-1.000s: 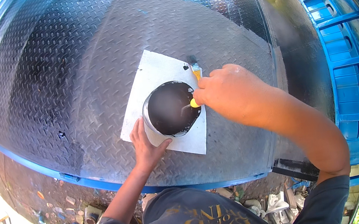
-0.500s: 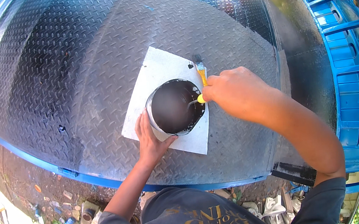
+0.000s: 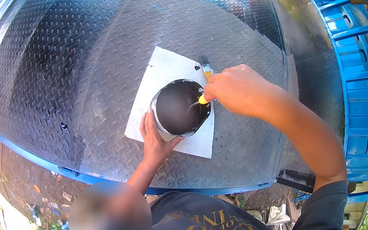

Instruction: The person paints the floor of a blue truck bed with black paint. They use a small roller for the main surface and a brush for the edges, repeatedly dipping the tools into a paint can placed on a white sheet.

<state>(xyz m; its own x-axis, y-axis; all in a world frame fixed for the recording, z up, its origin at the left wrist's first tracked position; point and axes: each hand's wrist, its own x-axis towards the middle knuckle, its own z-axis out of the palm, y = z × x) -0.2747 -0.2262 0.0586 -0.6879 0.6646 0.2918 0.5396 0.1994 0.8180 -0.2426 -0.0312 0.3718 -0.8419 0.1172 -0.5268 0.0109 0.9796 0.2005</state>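
A round can (image 3: 157, 124) of dark paint (image 3: 175, 111) stands on a white sheet (image 3: 161, 66), its inside partly blurred. My left hand (image 3: 154, 137) rests against the can's near left side, fingers spread along the wall. In my closed right hand (image 3: 234, 87) is a screwdriver (image 3: 202, 99) with a yellow handle, its thin metal shaft reaching into the can from the right. A paintbrush (image 3: 206, 68) with dark bristles lies just beyond the right hand, at the sheet's right edge; the hand hides part of its handle.
Under everything lies a tread-patterned metal plate (image 3: 111, 92), partly coated glossy black, with a blue edge (image 3: 105, 187) nearest me. Blue metal framework (image 3: 359, 75) rises on the right. Rubble and scraps (image 3: 276, 217) lie on the ground below; a blurred round patch hides part of my left arm.
My right hand has shifted slightly left and up, and the screwdriver's shaft now sits a little farther left inside the can. The left hand stays on the can.
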